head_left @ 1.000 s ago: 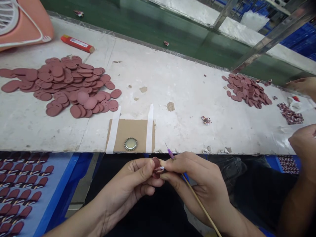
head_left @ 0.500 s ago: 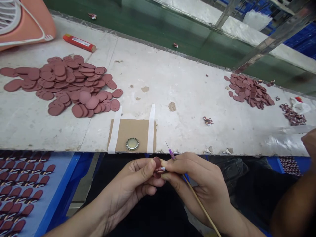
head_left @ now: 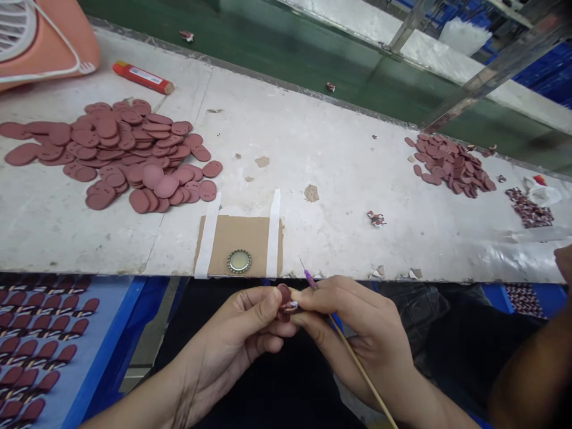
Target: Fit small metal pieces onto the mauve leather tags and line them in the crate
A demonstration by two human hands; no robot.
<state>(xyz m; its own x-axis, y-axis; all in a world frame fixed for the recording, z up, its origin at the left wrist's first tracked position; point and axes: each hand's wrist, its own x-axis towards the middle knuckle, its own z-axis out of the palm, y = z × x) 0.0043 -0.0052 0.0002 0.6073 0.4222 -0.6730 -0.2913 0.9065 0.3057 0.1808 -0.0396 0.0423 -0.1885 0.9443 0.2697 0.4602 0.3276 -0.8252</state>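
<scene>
Just below the table edge, my left hand (head_left: 250, 322) pinches a small maroon oval piece (head_left: 285, 293) between thumb and fingers. Bits of white and pale colour show on the piece's right side, partly hidden by fingertips. The thumb and forefinger of my right hand (head_left: 357, 322) meet at this same piece. Held in that hand as well is a thin wooden stick (head_left: 357, 360) with a purple needle tip (head_left: 308, 276) pointing up and left, away from the piece. A metal bottle cap (head_left: 239, 261) with a pale inside lies on a taped cardboard square (head_left: 241, 231) in front of my hands.
A large pile of maroon ovals (head_left: 152, 161) lies left, near a red tube (head_left: 142, 77) and an orange fan (head_left: 53, 42). Another pile (head_left: 456, 164) is at the right. Finished-looking pieces fill a blue tray (head_left: 102, 333) lower left. Behind runs a green belt (head_left: 268, 53). Someone's arm (head_left: 531, 369) is at right.
The small pieces on the green belt have shifted to the right. At the right edge, the other person's hand has moved slightly. My hands stay almost still around the maroon piece.
</scene>
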